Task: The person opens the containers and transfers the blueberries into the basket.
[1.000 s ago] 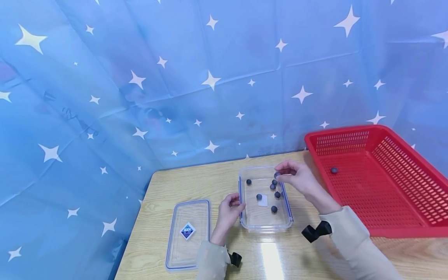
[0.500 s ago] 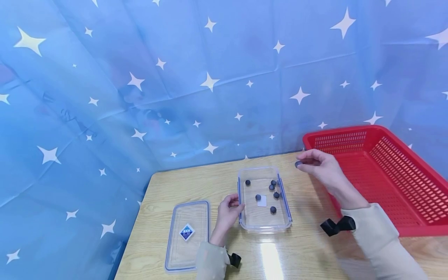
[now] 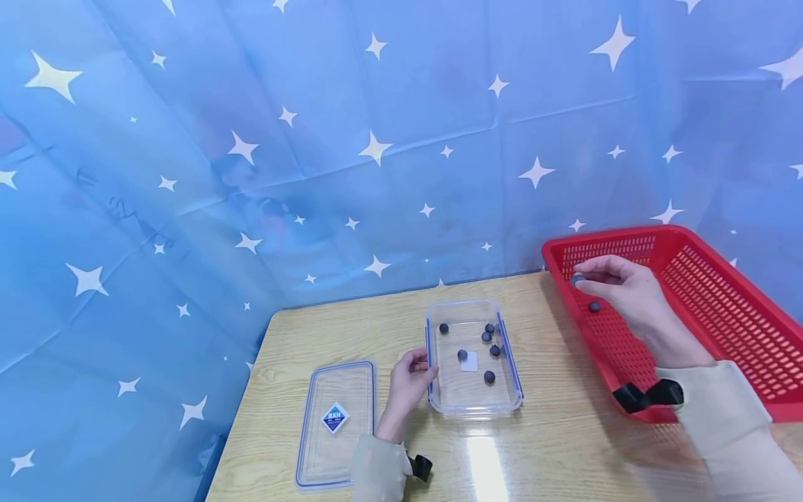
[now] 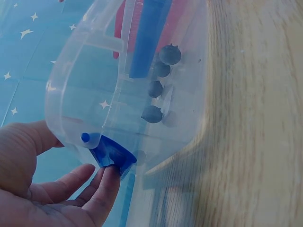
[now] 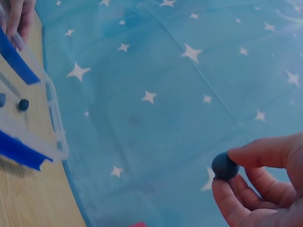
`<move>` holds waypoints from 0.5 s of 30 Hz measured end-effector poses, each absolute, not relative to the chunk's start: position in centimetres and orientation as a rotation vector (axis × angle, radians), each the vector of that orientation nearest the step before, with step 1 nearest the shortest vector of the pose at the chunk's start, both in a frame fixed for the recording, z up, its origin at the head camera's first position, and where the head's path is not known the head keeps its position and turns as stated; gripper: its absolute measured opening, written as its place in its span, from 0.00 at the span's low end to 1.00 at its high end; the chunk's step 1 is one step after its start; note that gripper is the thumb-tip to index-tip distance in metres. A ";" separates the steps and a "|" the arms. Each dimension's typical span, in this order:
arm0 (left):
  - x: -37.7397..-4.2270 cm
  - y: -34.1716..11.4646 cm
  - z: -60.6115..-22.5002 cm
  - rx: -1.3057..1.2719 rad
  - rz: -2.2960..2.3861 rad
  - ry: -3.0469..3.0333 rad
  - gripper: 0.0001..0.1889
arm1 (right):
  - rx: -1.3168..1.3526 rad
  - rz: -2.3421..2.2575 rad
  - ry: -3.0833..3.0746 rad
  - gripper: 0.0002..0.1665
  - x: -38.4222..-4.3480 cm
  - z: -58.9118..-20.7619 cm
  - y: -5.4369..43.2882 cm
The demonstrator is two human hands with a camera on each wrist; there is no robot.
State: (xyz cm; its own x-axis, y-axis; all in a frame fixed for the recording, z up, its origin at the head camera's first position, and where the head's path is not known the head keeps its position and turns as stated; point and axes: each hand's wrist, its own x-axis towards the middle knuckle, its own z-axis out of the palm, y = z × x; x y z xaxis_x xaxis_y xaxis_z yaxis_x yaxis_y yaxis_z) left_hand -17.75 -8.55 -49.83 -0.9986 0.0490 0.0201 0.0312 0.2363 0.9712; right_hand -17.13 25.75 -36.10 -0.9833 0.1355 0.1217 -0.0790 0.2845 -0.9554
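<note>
Between thumb and fingertips, my right hand (image 3: 633,296) pinches a blueberry (image 5: 225,165), held up over the left part of a red plastic basket (image 3: 734,390). Below it, one blueberry (image 3: 594,307) lies on the basket's floor. A clear plastic food container (image 3: 454,397) stands lidless on the table, with several blueberries (image 3: 489,377) scattered inside, mostly on its right side. My left hand (image 3: 408,383) holds the container's left side, thumb at the rim and fingertips against a blue latch flap (image 4: 113,156).
The clear lid (image 3: 339,453) with a blue seal and a diamond-shaped label (image 3: 335,417) lies left of the left forearm. A small white square (image 3: 469,361) shows at the container's bottom. A blue starred cloth (image 3: 376,209) hangs behind the wooden table (image 3: 276,390).
My right hand has carried the blueberry out of the container, rightward across the table, to above the red basket. My left hand has stayed at the container's left side.
</note>
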 end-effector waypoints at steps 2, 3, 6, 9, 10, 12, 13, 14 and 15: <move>-17.7 -8.6 -49.8 0.077 1.931 2.456 0.19 | -0.049 1.805 -2.344 0.15 -17.2 -36.1 26.5; -17.7 -8.6 -49.9 0.078 1.932 2.456 0.19 | -0.051 1.826 -2.334 0.15 -17.3 -36.2 26.9; -17.7 -8.6 -49.9 0.071 1.928 2.456 0.19 | -0.066 1.859 -2.330 0.14 -17.4 -36.3 28.2; -17.6 -8.6 -49.8 0.061 1.915 2.460 0.19 | -0.061 1.915 -2.302 0.12 -17.7 -36.4 29.4; -17.5 -8.6 -49.6 0.060 1.916 2.456 0.19 | -0.061 1.937 -2.286 0.11 -17.8 -36.5 29.8; -17.3 -8.5 -49.1 0.057 1.922 2.445 0.19 | -0.054 2.019 -2.216 0.10 -17.9 -36.6 30.6; -17.2 -8.4 -48.6 0.057 1.928 2.438 0.19 | -0.050 2.068 -2.173 0.10 -18.0 -36.7 30.9; -17.0 -8.4 -48.1 0.063 1.935 2.431 0.19 | -0.044 2.117 -2.126 0.10 -18.1 -36.8 31.3; -16.7 -8.3 -47.6 0.064 1.942 2.422 0.19 | -0.047 2.155 -2.091 0.11 -18.2 -36.9 31.6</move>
State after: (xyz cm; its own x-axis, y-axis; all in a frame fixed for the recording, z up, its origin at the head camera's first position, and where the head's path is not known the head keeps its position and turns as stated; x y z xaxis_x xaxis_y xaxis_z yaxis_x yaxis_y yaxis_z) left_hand -16.75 -8.32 -47.63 -0.9985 0.0550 -0.0027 0.0093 0.2174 0.9760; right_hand -18.18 31.62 -36.87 -0.9899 0.1207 0.0738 -0.0774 -0.0254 -0.9967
